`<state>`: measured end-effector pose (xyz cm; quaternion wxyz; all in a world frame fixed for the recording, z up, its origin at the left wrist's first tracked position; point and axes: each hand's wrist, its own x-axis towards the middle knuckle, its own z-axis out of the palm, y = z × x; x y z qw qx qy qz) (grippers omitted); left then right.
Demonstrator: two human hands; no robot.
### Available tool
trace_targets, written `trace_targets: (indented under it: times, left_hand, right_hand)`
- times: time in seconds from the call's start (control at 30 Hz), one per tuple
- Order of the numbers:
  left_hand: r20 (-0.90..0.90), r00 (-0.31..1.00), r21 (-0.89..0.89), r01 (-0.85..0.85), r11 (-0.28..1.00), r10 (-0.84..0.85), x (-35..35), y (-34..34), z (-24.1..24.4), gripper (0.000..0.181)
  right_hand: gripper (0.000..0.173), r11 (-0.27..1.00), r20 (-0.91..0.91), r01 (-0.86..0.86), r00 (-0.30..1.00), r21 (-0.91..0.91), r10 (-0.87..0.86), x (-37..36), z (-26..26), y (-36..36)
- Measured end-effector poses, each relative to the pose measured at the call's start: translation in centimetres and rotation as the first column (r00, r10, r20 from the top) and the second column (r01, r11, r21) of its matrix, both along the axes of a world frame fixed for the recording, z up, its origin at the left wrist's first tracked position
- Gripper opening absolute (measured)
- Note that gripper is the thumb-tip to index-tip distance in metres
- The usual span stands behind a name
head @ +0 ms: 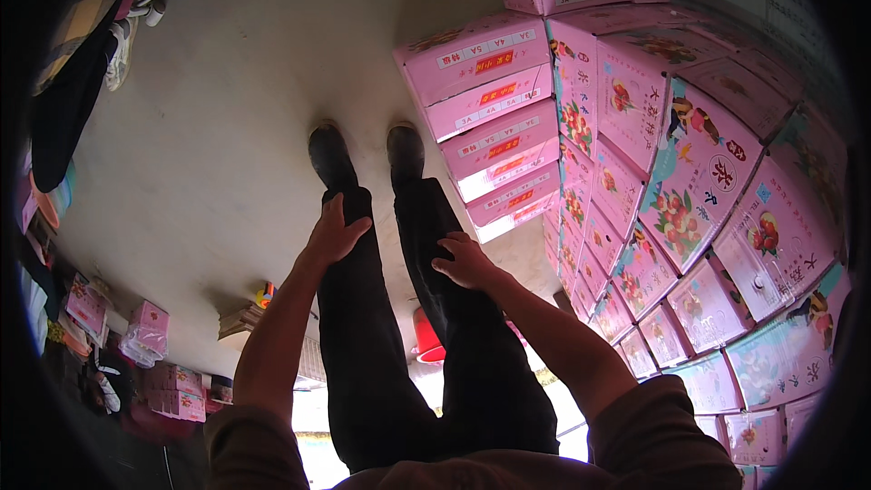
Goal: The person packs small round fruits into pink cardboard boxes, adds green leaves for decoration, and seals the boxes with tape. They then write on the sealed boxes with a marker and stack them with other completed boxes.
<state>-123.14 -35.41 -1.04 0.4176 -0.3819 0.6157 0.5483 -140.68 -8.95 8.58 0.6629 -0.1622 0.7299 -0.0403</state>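
My left hand (335, 233) rests on the left leg of my black trousers (360, 340), low on the shin, thumb apart from the fingers. Against the right trouser leg, near the knee, lies my right hand (468, 261), its thumb and fingers spread. Neither hand holds anything. Both my dark shoes (331, 155) stand on the concrete floor (252, 116). Close to my right side rises a tall stack of pink printed cardboard boxes (701, 170) with fruit pictures, within a short reach of my right hand but not touched by it.
Another person's white shoe (121, 54) and dark-trousered leg are at the upper left. Smaller pink boxes (175, 391) stand at lower left. A pile of flat cardboard (239, 323) carries an orange-and-yellow object (265, 295). Behind my legs is a red plastic container (426, 339).
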Motion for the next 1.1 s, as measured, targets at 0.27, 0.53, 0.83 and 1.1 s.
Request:
trace_targets:
  times: [0.27,0.53,0.83,1.1]
  left_hand:
    - [0.133,0.952,0.116,-0.290,0.950,0.275,11.5,0.9,9.5,0.097]
    - [0.101,0.972,0.076,-0.218,0.973,0.210,12.5,1.5,20.6,0.103]
    - [0.056,0.975,0.040,-0.216,0.976,0.214,19.4,5.5,24.4,0.102]
    - [-0.080,0.948,0.075,-0.302,0.950,0.307,22.2,9.4,26.3,0.089]
  right_hand:
    - [0.077,0.965,-0.058,0.247,0.969,0.094,-0.242,3.6,10.2,0.6]
    - [0.093,0.992,-0.214,0.102,0.973,0.068,-0.086,9.5,18.3,0.6]
    - [0.083,0.998,-0.107,0.011,0.994,-0.069,-0.019,13.4,20.5,0.1]
    - [0.074,0.986,-0.001,-0.128,0.992,-0.108,0.129,21.3,19.1,6.8]
